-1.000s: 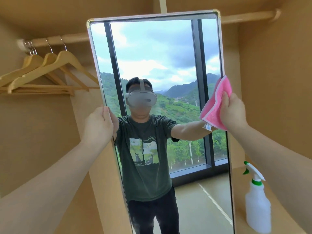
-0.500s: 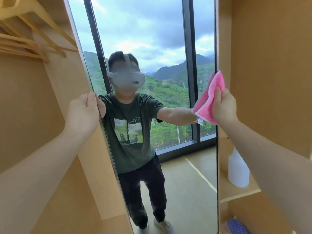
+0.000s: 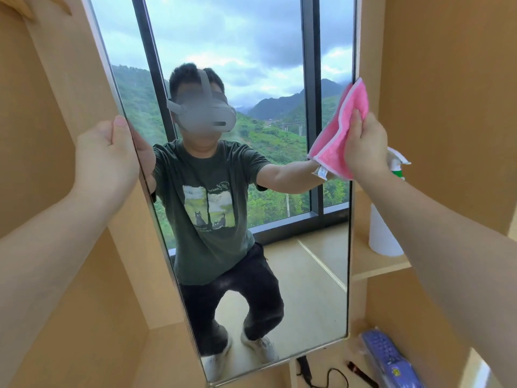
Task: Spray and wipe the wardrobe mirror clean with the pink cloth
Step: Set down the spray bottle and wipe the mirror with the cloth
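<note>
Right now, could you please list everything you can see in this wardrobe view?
mirror: one, silver-framed, standing in the wardrobe centre.
pink cloth: one, pink, against the mirror's right edge.
spray bottle: one, white with green collar, on the right shelf, partly behind the right arm.
blue object: one, blue, plastic-wrapped, on the floor at lower right.
black cable: one, black, on the floor below the mirror.
shelf: one, tan wood, at right.
left hand: one, its grip on the mirror's left edge.
right hand: one, holding the cloth.

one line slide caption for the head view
Left hand grips the mirror edge while the right hand holds the pink cloth against its right side.
</note>
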A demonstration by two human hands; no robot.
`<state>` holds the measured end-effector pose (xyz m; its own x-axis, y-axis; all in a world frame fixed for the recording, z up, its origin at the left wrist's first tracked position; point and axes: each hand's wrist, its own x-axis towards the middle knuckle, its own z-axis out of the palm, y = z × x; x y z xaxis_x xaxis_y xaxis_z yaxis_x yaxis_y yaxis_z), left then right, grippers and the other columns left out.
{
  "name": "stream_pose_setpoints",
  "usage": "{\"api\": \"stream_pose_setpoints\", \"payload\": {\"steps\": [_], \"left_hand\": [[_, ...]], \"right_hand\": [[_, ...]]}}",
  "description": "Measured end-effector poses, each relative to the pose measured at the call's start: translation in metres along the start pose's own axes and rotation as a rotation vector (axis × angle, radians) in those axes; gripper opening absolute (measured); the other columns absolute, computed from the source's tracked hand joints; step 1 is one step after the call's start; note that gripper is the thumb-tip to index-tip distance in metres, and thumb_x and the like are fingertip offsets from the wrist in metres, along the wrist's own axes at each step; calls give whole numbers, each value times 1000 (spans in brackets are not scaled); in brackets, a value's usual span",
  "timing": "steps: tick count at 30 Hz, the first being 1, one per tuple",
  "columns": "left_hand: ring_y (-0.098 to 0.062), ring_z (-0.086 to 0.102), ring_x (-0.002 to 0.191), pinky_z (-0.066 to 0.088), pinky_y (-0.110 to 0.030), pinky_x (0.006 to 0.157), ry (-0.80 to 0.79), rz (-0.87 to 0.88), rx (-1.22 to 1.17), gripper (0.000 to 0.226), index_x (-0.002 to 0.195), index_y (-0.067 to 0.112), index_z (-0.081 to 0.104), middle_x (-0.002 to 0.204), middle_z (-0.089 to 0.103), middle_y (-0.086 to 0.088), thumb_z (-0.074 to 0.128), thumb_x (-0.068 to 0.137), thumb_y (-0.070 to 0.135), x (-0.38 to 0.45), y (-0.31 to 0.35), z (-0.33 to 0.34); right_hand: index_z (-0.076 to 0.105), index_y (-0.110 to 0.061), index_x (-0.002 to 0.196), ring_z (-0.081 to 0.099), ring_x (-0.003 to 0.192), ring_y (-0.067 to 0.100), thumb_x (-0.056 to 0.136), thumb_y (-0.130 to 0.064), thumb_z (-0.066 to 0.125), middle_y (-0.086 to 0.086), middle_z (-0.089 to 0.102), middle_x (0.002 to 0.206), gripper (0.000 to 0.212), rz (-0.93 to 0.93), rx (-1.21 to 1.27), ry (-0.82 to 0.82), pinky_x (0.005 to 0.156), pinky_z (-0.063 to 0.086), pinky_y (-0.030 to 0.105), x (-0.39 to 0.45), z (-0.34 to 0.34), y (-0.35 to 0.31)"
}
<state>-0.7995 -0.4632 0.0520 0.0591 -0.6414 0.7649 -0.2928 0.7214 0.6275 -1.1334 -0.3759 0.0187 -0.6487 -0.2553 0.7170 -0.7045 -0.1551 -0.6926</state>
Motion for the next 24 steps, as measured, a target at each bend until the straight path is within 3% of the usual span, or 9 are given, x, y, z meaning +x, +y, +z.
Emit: {"api": "stream_pose_setpoints", "payload": {"steps": [3, 7, 8, 10, 13, 15, 17, 20, 24], "left_hand": [[-3, 50, 39, 38, -15, 41, 18, 10, 17, 47, 70, -2, 54, 42, 59, 13, 31, 100, 27, -14, -22, 4], [-34, 62, 64, 53, -43, 61, -6, 31, -4, 50, 83, -6, 57, 79, 66, -31, 30, 97, 33, -33, -49, 8], [-33, 61, 64, 53, -42, 60, -7, 22, -11, 50, 86, -5, 57, 81, 65, -32, 30, 98, 35, -39, -55, 9], [-22, 57, 54, 46, -25, 48, 0, -16, -46, 46, 81, 1, 56, 71, 63, -24, 31, 100, 36, -53, -67, 13], [-1, 47, 39, 33, -12, 37, 48, -97, -165, 42, 65, 18, 47, 47, 53, 3, 34, 103, 31, -78, -82, 25], [5, 50, 50, 36, -7, 49, 46, -144, -259, 42, 64, 23, 46, 49, 55, 9, 35, 104, 29, -93, -94, 32], [-2, 51, 69, 39, -12, 64, 40, -200, -326, 39, 67, 24, 48, 67, 54, 6, 36, 103, 31, -105, -109, 36], [-6, 52, 79, 42, -21, 81, 17, -255, -357, 37, 70, 26, 51, 78, 54, 5, 36, 103, 32, -122, -130, 42], [-4, 50, 75, 39, -13, 65, 18, -237, -342, 36, 73, 25, 51, 77, 53, 5, 33, 104, 32, -146, -153, 48]], "right_hand": [[55, -1, 96, 61, 81, 34, 97, -42, 25, 20, 62, 87, 51, 2, -22, 39, 79, 50, 50, -20, 4, 23], [55, 2, 98, 60, 84, 35, 99, -38, 26, 22, 62, 90, 50, -19, -26, 51, 81, 49, 50, -39, 7, 42], [55, 3, 99, 60, 85, 35, 100, -37, 26, 21, 62, 91, 49, -21, -27, 52, 81, 49, 48, -44, 8, 46], [55, 2, 100, 60, 86, 34, 101, -35, 27, 21, 61, 91, 46, -34, -26, 58, 80, 50, 45, -53, 8, 56], [54, -2, 95, 59, 85, 34, 100, -36, 26, 17, 59, 86, 44, -50, -55, 74, 77, 48, 45, -70, 7, 71], [54, -1, 96, 59, 85, 34, 100, -35, 27, 17, 58, 87, 44, -63, -61, 83, 77, 47, 43, -81, 6, 78], [55, 1, 101, 58, 84, 32, 101, -33, 27, 17, 59, 90, 44, -81, -46, 76, 72, 44, 37, -93, 4, 86], [52, -6, 97, 51, 76, 22, 103, -31, 27, 9, 54, 85, 35, -85, -26, 67, 58, 37, 28, -118, 3, 100], [53, -8, 103, 50, 82, 22, 103, -30, 26, 6, 53, 88, 35, -81, -50, 79, 66, 32, 27, -154, 5, 125]]}}
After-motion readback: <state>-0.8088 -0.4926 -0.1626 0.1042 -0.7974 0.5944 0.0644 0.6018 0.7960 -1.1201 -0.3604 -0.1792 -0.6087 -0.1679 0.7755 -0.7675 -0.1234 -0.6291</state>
